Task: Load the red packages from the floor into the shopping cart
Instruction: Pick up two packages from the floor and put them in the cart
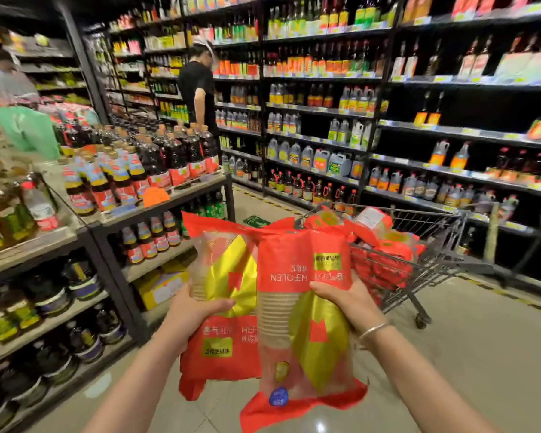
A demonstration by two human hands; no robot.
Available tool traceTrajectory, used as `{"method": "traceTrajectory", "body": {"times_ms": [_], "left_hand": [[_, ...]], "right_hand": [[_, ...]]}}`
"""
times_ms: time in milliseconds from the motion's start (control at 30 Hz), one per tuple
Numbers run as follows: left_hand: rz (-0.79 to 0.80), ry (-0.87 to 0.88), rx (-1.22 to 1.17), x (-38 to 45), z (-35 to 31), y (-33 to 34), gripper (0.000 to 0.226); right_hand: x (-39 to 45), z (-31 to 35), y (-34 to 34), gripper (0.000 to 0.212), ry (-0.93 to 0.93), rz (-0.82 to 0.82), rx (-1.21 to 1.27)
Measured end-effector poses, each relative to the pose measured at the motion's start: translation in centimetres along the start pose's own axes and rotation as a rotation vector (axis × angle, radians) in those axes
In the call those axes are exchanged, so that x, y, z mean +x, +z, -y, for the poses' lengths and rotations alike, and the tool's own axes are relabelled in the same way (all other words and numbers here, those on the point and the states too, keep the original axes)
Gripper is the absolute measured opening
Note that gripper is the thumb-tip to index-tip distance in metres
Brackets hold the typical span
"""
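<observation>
Both forearms reach up from the near edge, and each hand carries a red package. My left hand [197,307] curls round the side of the left red package [222,310], thumb across its front. My right hand [345,303] wraps the right red package [303,335] from its right side, a silver bracelet [372,331] on the wrist. Both packs look like sleeves of stacked cups behind clear film with red and gold print. They overlap, the right one in front, and are held upright above the floor, just near and left of the shopping cart [431,248].

I judge this the carrying step: both packs are lifted and not yet in the basket, where a heap of red packages [384,242] already lies. The next move calls for swinging both packs far and right over the cart's near rim, then lowering them onto the heap so they do not slide off or catch on the wire.

Much is hard to read. My fingers are hidden behind the packs, so I cannot tell how far they wrap round. The packs cover the cart's left end, and its handle is not visible. No packages show on the floor, though the packs hide part of it. On the left stands a bottle display table [156,204]; far off a person in black [197,89] faces the blurred shelves.
</observation>
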State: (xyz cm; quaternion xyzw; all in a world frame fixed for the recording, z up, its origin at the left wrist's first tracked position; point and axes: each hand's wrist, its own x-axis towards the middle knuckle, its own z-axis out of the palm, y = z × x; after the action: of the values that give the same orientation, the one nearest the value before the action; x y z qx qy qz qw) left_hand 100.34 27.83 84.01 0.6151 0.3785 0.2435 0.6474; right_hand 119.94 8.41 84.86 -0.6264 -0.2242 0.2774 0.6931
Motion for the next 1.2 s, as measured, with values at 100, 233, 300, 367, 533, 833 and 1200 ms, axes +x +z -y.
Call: {"method": "traceTrajectory", "body": {"times_ms": [100,233,300,367,533,833,1200], "left_hand": [[0.082,-0.025,0.018,6.2,-1.5,2.5,0.098],[0.169,-0.037,0.025,14.1,-2.5,6.6,0.098],[0.206,-0.04,0.055,18.0,-2.9,9.4,0.094],[0.241,-0.051,0.073,21.9,-3.2,12.6,0.092],[0.327,-0.074,0.11,32.0,-3.9,21.7,0.108],[0.498,-0.091,0.192,46.4,-7.0,36.9,0.102],[0.686,-0.086,0.267,59.4,-7.4,53.1,0.067]], "right_hand": [[4.6,0.1,-1.5,0.056,0.008,-0.073,0.023],[11.0,-0.5,-4.3,0.043,0.001,-0.163,0.035],[14.2,-0.7,-6.1,0.046,0.012,-0.19,0.02],[17.5,-1.1,-8.3,0.065,0.02,-0.235,0.017],[26.7,-1.2,-15.0,0.058,0.052,-0.326,0.011],[39.3,0.5,-25.5,0.044,0.104,-0.457,-0.013],[50.5,0.0,-35.9,0.082,0.164,-0.652,0.024]]}}
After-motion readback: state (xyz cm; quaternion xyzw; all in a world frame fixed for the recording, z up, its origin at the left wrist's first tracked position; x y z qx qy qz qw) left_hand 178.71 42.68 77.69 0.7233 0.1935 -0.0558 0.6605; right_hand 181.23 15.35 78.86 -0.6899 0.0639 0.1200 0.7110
